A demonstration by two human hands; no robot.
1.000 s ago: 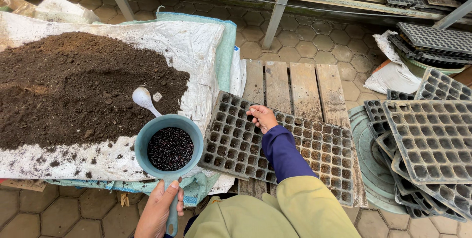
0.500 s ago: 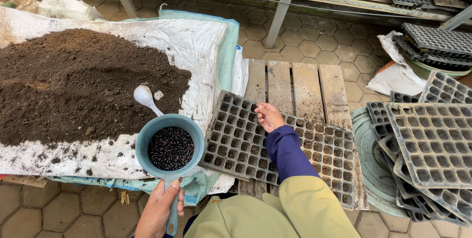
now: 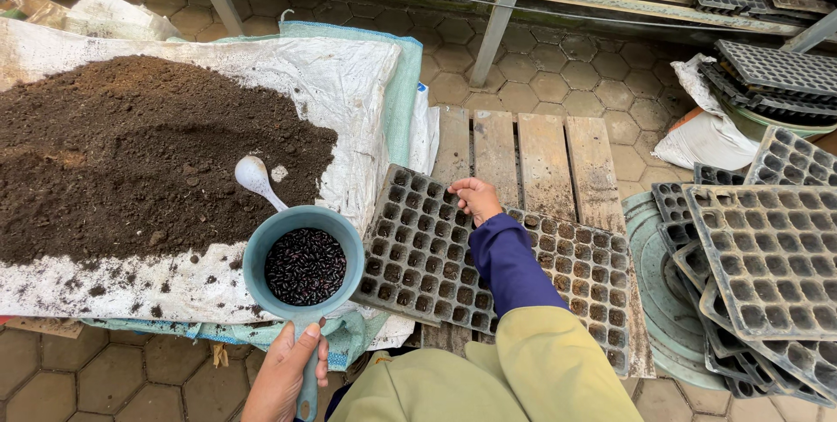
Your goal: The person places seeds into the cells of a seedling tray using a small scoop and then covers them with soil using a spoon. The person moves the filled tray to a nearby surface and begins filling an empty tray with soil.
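The left hand is closed around the handle of 1 blue-grey scoop, held level above the edge of the white sheet. The scoop's bowl holds a layer of small black seeds, too many to count.

The right hand, in a dark blue sleeve, reaches over the far edge of 1 dark seedling tray that lies flat on a wooden pallet. Its fingers are curled together over a cell near that edge; whether they pinch a seed I cannot tell. Every cell in view looks empty.

1 heap of dark soil is spread on the white sheet to the left. 1 white spoon rests at the soil's near edge, its handle running behind the scoop's rim.

To the right, a slanted stack of empty trays leans over 1 round green lid or basin; at least 5 trays show, though the exact number is unclear. Further back, 1 more pile of black trays sits beside 1 white sack. The floor is paved with hexagonal tiles.
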